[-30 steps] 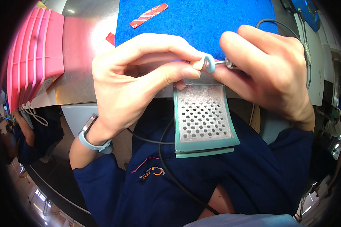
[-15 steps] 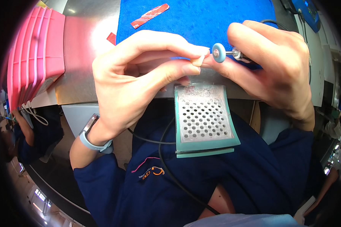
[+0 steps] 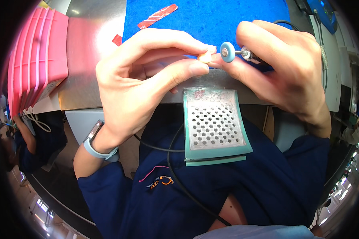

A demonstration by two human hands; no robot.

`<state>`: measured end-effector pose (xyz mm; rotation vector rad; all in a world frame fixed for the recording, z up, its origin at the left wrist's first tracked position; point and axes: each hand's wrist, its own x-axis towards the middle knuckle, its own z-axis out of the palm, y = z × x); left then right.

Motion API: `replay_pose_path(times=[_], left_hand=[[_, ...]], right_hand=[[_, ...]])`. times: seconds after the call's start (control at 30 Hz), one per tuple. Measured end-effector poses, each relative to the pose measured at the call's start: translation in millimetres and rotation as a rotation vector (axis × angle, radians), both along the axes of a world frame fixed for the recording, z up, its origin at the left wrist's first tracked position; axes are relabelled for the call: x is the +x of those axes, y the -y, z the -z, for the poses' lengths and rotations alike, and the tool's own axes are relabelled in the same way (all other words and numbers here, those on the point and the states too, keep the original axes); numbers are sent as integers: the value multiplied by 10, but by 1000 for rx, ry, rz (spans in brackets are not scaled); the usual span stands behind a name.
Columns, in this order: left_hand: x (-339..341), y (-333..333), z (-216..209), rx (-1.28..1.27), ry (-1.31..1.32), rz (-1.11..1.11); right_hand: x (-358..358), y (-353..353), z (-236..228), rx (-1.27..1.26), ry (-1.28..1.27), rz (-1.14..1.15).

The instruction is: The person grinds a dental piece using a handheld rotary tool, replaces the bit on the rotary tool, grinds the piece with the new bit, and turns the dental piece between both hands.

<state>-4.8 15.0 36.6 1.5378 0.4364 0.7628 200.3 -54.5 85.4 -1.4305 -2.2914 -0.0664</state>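
**Small piece held against a blue polishing wheel**

The left hand (image 3: 147, 83) pinches a small pale piece (image 3: 205, 58) above the bench (image 3: 83, 85). The right hand (image 3: 283, 67) grips a rotary tool (image 3: 249, 53), its blue wheel (image 3: 227, 51) touching the piece. Below sits a perforated tray (image 3: 215, 123); a blue mat (image 3: 211, 18) and pink stack (image 3: 38, 59) lie behind.

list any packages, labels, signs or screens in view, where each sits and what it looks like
Red strip: a flat, label-like piece lying at an angle on the blue mat, top centre.
Small red scrap: at the mat's left edge.
Stitched emblem: on the dark blue top, orange and pink.
No screen can be made out.
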Motion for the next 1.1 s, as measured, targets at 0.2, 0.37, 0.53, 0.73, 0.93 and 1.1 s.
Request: replay_pose_path(times=[0.2, 0.37, 0.53, 0.73, 0.93, 1.1], left_hand=[[-11, -31, 33, 48, 16, 17], [-13, -19, 53, 30, 27, 9], [-14, -23, 47, 10, 15, 24], [-11, -15, 36, -17, 25, 18], [4, -6, 32, -35, 31, 29], [0, -1, 19, -27, 7, 19]], right_hand=[[-8, -3, 3, 61, 52, -13], [9, 4, 16, 64, 118, -25], [1, 9, 57, 100, 67, -39], [18, 27, 5, 58, 87, -45], [1, 49, 22, 52, 97, -78], [5, 48, 26, 37, 71, -96]])
